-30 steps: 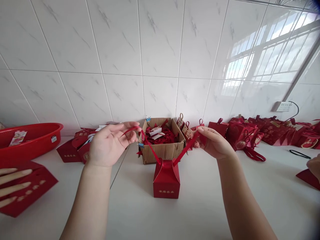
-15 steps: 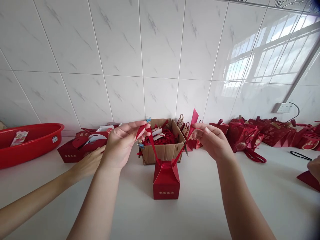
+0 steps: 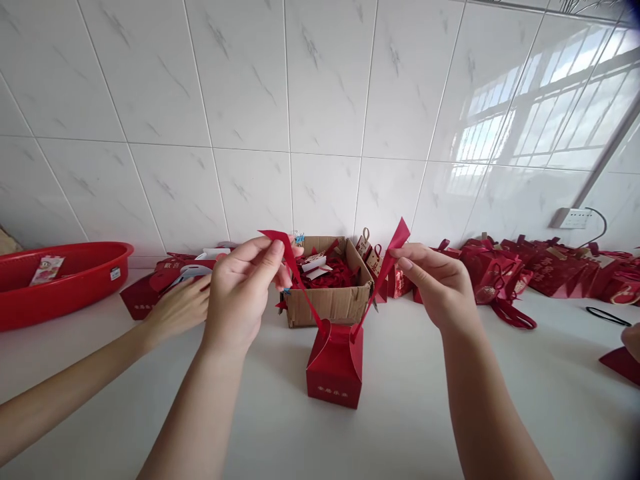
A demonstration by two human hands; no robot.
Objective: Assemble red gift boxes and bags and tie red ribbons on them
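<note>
A small red gift box point(image 3: 334, 373) with pale lettering on its front stands on the white table, slightly turned. Red ribbon point(image 3: 305, 290) runs up from both sides of its top. My left hand point(image 3: 245, 287) pinches one ribbon end between thumb and fingers, the tip sticking out to the left. The other end is pinched by my right hand point(image 3: 437, 280), its tip pointing up. Both lengths are stretched in a V above the box.
Behind the box is a cardboard carton point(image 3: 327, 307) of red ribbons. A person's hand point(image 3: 177, 307) touches red boxes at left, near a red basin point(image 3: 75, 293). Red gift bags point(image 3: 555, 270) line the wall at right. Another person's hand point(image 3: 633, 340) shows at the right edge.
The red box has turned a little. My left thumb now presses on the ribbon, whose tip points left. My right hand has shifted slightly right with its end.
</note>
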